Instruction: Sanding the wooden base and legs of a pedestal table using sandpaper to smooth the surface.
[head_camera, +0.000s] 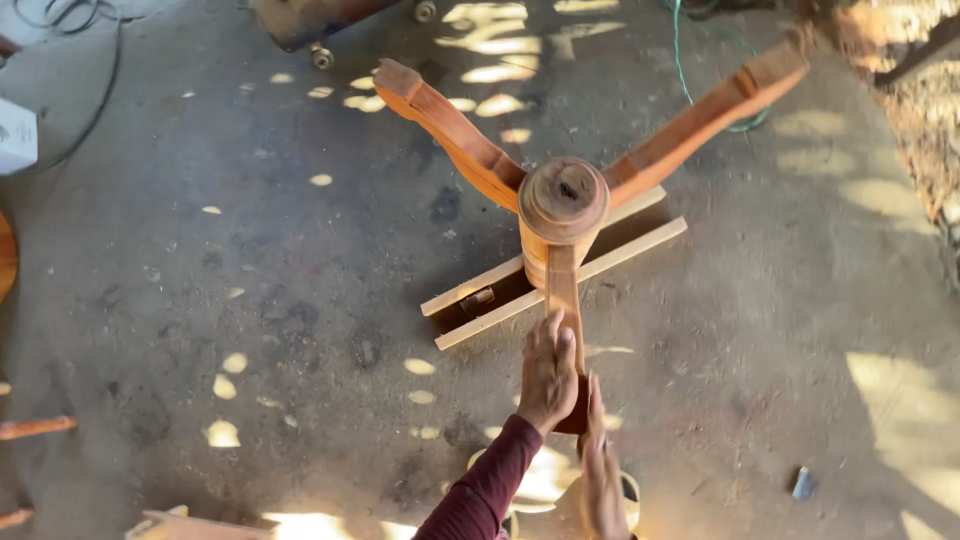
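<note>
A reddish-brown wooden pedestal base (563, 200) with a round turned column and three curved legs stands upside down on two pale wooden slats (640, 240). Two legs spread away to the upper left (450, 130) and upper right (705, 115); the third leg (564, 300) points toward me. My left hand (548, 375), in a dark red sleeve, presses flat against the left side of this near leg. My right hand (600, 465) lies flat, fingers extended, against the right side of the leg's end.
The ground is dusty grey concrete with dappled sun spots. A green cord (680, 60) runs at the top. A wheeled object (310, 25) stands at the top left, a white box (15, 135) at the left edge, wood pieces (35, 428) at the lower left.
</note>
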